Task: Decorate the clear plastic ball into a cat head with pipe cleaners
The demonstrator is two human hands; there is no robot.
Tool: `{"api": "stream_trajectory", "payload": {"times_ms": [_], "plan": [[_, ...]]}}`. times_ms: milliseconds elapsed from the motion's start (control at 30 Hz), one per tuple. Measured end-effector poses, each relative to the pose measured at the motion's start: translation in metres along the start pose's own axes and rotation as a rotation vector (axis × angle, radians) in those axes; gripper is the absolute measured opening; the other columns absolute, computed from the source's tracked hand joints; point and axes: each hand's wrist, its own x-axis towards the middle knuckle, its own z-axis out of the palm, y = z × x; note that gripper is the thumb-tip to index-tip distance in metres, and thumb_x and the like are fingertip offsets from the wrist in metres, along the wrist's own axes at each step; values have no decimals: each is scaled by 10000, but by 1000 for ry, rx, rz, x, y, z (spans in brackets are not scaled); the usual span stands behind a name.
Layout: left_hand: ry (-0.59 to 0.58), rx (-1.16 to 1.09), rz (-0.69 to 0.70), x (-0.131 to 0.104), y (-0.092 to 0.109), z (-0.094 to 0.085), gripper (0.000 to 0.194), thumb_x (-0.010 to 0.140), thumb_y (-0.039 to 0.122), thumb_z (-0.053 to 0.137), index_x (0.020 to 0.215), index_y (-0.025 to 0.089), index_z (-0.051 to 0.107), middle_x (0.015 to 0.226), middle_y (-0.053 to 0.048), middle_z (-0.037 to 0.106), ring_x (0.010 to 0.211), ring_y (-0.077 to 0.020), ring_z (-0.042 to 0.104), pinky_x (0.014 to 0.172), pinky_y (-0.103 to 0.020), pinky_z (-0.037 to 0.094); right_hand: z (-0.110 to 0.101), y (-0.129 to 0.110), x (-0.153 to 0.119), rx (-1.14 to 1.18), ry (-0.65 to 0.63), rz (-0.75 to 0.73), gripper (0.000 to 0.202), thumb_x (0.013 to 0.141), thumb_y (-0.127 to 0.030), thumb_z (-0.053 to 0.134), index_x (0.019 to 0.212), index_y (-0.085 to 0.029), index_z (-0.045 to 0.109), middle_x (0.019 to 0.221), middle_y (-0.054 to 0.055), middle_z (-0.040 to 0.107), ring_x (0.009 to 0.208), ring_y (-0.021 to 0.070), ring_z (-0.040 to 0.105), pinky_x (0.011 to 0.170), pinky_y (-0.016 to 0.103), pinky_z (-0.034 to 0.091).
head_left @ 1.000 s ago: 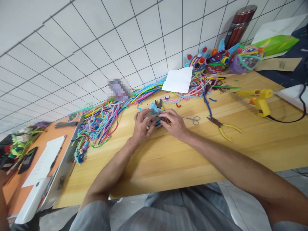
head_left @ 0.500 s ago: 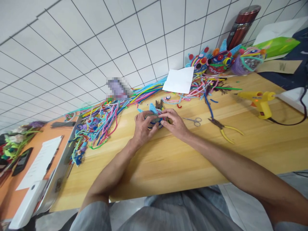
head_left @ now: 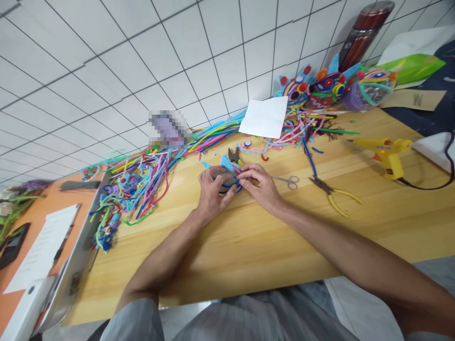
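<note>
Near the middle of the tabletop (head_left: 249,237), the left hand (head_left: 212,193) and right hand (head_left: 262,185) meet, fingers closed on a small pipe-cleaner piece (head_left: 227,175) between them, the left cupping it; scissors (head_left: 288,180) lie just right.

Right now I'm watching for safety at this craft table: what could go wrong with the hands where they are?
The glue gun lies plugged in on the wooden table, its tip toward the work; if it is hot, a reaching right hand could be burned. The scissors and pliers lie just beside that hand, so a sweep could catch them. The left hand covers the pipe-cleaner piece, whose wire ends may prick.
</note>
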Motion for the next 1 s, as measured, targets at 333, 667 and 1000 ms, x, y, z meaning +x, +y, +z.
{"api": "stream_trajectory", "payload": {"times_ms": [333, 667, 1000], "plan": [[37, -30, -79, -5, 6, 8, 171, 963, 286, 722, 1129, 247, 715, 1256, -110, 624, 1219, -289, 584, 1054, -485, 483, -1, -2, -2, 3, -23, 1, 118, 945, -262, 720, 968, -291, 832, 1239, 67, 727, 1224, 248, 689, 1115, 456, 543], [93, -107, -113, -6, 3, 12, 168, 930, 255, 687, 1097, 235, 689, 1282, -115, 578, 1246, -289, 578, 1073, -504, 527, -45, -42, 22, 8, 120, 282, 174, 895, -391, 734, 973, -256, 810, 1037, 35, 808, 1014, 236, 726, 937, 398, 568], [174, -191, -102, -13, -2, 22, 158, 986, 375, 693, 1112, 279, 693, 1307, -165, 554, 1255, -392, 582, 1006, -680, 548, -182, -72, -28, -773, 227, 317, 268, 909, -496, 710, 971, -245, 779, 1017, 98, 806, 951, 297, 735, 901, 485, 588]]}}
